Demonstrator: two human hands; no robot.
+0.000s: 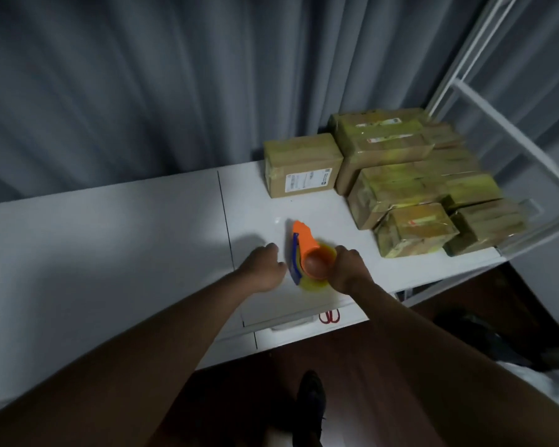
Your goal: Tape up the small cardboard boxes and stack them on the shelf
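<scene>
An orange tape dispenser (307,250) with a yellowish tape roll and a blue blade piece lies on the white table (110,246). My right hand (347,269) grips the roll at its right side. My left hand (265,266) rests on the table just left of the dispenser with its fingers curled, holding nothing that I can see. One taped cardboard box (302,164) with a white label stands alone at the table's back. To its right a pile of several taped boxes (426,188) covers the table's right end.
A white metal shelf frame (497,114) rises at the far right behind the pile. Red-handled scissors (329,317) lie at the table's front edge. Grey curtains hang behind the table. A dark shoe (310,401) stands on the brown floor below.
</scene>
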